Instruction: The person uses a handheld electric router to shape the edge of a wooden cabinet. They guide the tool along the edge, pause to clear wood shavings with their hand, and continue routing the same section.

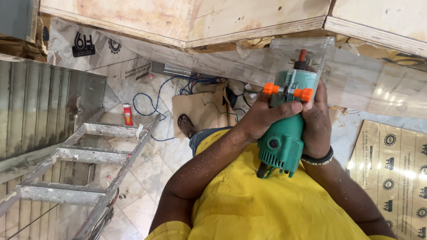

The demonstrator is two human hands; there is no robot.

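Green plastic-bodied handheld trim router (284,133), with two orange knobs and a clear square base plate: held upright at chest height, centre-right of view, base plate raised toward the edge of the pale plywood panel (249,20) overhead; whether plate and panel touch cannot be told.

Left hand (262,116): wrapped around the left side of the router body, fingers together and clamped on it, thumb laid across the front just below the orange knobs. Forearm flecked with fine pale dust.

Right hand (316,126): wrapped around the right side of the same body, fingers closed tight on it; black beaded wristband (318,159) at the wrist.

Yellow shirt (262,204): directly beneath the router, filling the lower centre.

Sandalled foot (186,125): far below on the marble-patterned tile floor (155,173), beside a flat brown cardboard piece (198,109).

Blue cable (153,104): looped loosely across the floor near the foot.

Paint-spattered grey metal ladder (89,164): lower left, well apart from the hands.

Printed brown cardboard sheet (393,169): right edge.
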